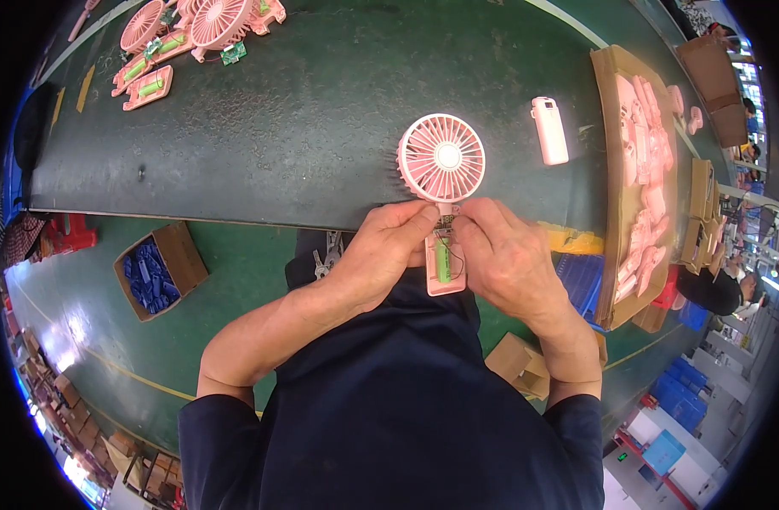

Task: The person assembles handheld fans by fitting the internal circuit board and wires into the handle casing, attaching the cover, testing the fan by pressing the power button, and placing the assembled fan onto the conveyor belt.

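Between my hands is a pink handheld fan (446, 156), its round grille resting over the table's near edge. Its handle is opened, so a green battery cell (443, 259) with thin wires shows in the pink half shell (446, 287). My left hand (394, 246) pinches the left side of the fan's neck with thumb and forefinger. On the other side, my right hand (504, 251) has its fingers closed at the top of the handle by the small circuit board, which they partly cover. Right of the fan lies a pink handle cover (550, 132) on the table.
More pink fans (219, 21) with open handles and green boards lie at the far left. A cardboard box (611, 195) of pink shells stands along the right side. Below the table are a carton (183, 255) of blue parts and a blue crate (582, 280).
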